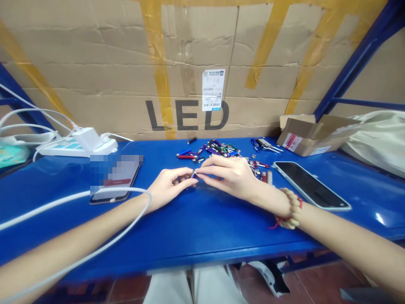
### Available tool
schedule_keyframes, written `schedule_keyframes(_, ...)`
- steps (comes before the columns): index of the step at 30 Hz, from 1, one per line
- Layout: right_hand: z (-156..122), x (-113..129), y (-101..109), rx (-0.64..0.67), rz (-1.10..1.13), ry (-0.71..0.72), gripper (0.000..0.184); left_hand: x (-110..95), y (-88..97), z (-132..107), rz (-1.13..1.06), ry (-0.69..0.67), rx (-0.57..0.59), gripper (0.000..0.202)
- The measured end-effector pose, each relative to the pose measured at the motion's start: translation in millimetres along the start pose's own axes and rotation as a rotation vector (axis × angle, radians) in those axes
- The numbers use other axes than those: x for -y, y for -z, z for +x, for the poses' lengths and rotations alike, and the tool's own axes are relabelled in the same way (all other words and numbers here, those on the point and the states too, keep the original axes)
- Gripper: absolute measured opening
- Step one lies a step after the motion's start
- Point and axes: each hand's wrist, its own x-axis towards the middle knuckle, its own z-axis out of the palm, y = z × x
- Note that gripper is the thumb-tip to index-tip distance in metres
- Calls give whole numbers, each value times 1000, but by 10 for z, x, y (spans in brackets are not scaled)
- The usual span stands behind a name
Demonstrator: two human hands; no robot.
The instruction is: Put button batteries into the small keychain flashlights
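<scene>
My left hand [172, 185] pinches a small blue and silver metal piece [194, 173] between thumb and forefinger, just above the blue tabletop. The fingertips of my right hand [228, 175] close on the same piece from the other side; its exact kind is too small to make out. Behind my hands lies a loose pile of small coloured metal parts [218, 147] in purple, green, red and silver. A red tube [187, 156] sits at the pile's left side. Part of the pile is hidden behind my right hand.
A phone [117, 181] lies at left, crossed by a white cable [72, 195]. Another phone [311, 185] rests at right. At the back stand a power strip [76, 145], a small open carton [310, 137] and a big cardboard box [120, 76] marked LED.
</scene>
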Motion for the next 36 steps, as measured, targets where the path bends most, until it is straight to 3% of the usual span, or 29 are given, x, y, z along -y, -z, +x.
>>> schedule_keyframes(8, 14, 14, 19, 12, -72, 72, 17, -1, 2, 1, 2, 2, 5, 31)
schedule_keyframes(15, 25, 43, 41, 161, -24, -73, 23, -19, 10, -12, -11, 2, -15, 31)
schedule_keyframes(21, 37, -96, 141, 209, -157, -234, 28, -53, 2, -22, -56, 45, -8, 30)
schedule_keyframes(25, -3, -231, 146, 420, -226, -357, 28, -48, 6, -21, -33, 71, -20, 30)
schedule_keyframes(29, -72, -311, 78, 591, -198, -378, 16, -25, 10, -11, -17, 57, -38, 30)
schedule_keyframes(36, -144, -400, -1, 574, -45, -424, 11, -31, 19, -12, -3, 51, -36, 33)
